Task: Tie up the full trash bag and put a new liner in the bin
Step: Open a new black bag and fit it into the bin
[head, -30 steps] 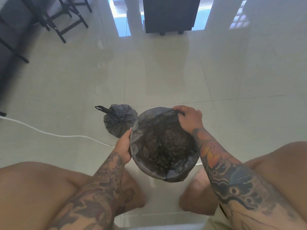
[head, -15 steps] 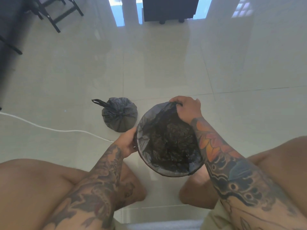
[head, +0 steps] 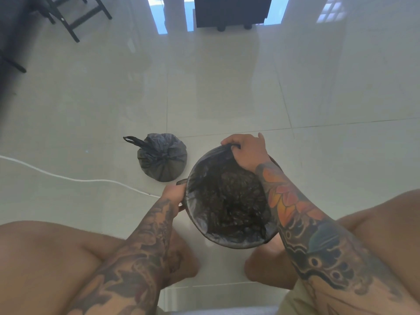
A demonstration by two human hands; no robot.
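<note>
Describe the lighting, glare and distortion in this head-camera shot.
Head view: daylight from the far doorway throws broad glare and reflections across the glossy floor tiles; wide-angle distortion bends the tile seams and swells the knees at the edges; the liner inside the bin reads as dark, with little detail; the tied trash bag and both hands look slightly soft, not crisp.

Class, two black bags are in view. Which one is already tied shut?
The tied trash bag on the floor, left of the bin: its top is knotted. The new liner lies open in the bin, held by both hands.
</note>
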